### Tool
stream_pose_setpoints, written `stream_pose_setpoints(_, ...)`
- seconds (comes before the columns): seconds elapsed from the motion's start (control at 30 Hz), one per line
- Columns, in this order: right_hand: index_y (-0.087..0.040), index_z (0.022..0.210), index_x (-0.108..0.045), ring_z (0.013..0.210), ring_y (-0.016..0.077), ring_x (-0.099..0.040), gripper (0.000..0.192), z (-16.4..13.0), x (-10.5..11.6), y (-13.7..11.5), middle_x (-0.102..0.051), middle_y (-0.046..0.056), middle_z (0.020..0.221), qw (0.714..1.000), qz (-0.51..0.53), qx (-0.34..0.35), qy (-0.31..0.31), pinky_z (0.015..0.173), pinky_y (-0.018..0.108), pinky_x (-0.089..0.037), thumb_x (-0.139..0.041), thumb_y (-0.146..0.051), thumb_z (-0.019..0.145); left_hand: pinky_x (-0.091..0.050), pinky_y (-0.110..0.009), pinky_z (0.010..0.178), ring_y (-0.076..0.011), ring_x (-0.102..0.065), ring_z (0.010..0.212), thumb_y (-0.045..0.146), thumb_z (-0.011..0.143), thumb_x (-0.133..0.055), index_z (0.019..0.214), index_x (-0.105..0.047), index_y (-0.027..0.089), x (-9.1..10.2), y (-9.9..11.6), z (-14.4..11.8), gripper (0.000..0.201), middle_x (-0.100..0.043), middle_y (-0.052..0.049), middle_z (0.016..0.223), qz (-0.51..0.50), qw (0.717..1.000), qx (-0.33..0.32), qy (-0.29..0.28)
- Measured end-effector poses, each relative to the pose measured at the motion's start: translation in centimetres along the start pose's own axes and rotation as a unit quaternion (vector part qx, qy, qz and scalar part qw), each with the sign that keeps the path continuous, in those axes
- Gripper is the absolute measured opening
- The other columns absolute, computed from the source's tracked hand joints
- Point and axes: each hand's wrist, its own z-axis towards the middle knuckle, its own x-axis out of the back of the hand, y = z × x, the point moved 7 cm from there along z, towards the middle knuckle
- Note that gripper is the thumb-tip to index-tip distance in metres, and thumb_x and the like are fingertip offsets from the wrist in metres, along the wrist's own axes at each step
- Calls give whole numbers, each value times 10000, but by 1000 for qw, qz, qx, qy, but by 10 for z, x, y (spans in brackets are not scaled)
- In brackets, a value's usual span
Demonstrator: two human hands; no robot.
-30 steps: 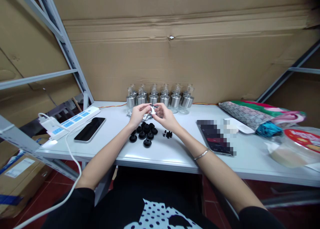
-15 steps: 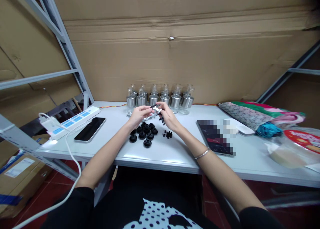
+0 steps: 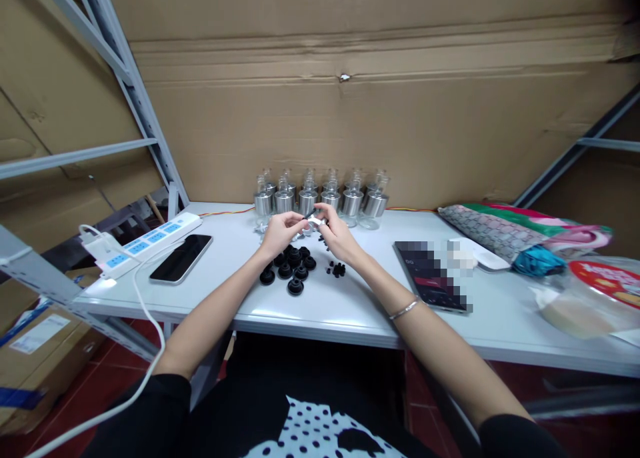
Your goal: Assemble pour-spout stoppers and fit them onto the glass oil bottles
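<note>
Above the table's middle, my left hand (image 3: 283,233) and my right hand (image 3: 336,233) meet at the fingertips. Between them is a small silver metal piece (image 3: 316,222) with a thin black part (image 3: 310,214) on it; fingers partly cover both. Each hand is closed in a pinch on this piece. Nearer me, below my left hand, lies a cluster of round black stoppers (image 3: 295,286). Small black bits (image 3: 339,269) are scattered below my right hand. Several glass bottles with silver metal sleeves (image 3: 330,200) stand just behind my hands.
A power strip (image 3: 150,241) with a white cable and a phone (image 3: 181,259) are at the left. To the right lie a tablet-like device (image 3: 430,278), a patterned cloth bag (image 3: 495,231) and a plastic tub (image 3: 595,298). A cardboard wall (image 3: 350,131) rises behind.
The silver piece has turned slightly in my fingertips, and the black part on it now slants more. Both hands stay in nearly the same place.
</note>
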Motion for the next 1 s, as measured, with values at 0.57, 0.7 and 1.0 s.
stream_pose_setpoints(0.57, -155, 1270, -393, 722, 171, -540, 644, -1, 5, -4, -546, 42, 872, 995, -94, 33, 31, 673, 291, -433, -644, -296, 694, -382, -229, 603, -109, -511, 572, 397, 773, -551, 619, -625, 140, -13, 11, -8, 308, -582, 7, 559, 126, 988, -52, -79)
stream_pose_setpoints(0.7, -172, 1254, -415, 717, 181, -538, 618, -2, 7, -7, -559, 33, 838, 991, -122, 38, 40, 666, 293, -426, -644, -301, 694, -340, -227, 587, -106, -476, 567, 400, 810, -468, 576, -593, 143, -16, 12, -11, 370, -566, 6, 562, 168, 979, -64, -99)
stream_pose_setpoints(1.0, -184, 1249, -433, 717, 182, -544, 605, -2, 8, -11, -567, 28, 824, 989, -133, 51, 41, 655, 281, -421, -651, -296, 695, -335, -228, 603, -110, -469, 577, 414, 799, -447, 542, -568, 148, -17, 9, -8, 390, -562, -1, 574, 139, 982, -53, -120)
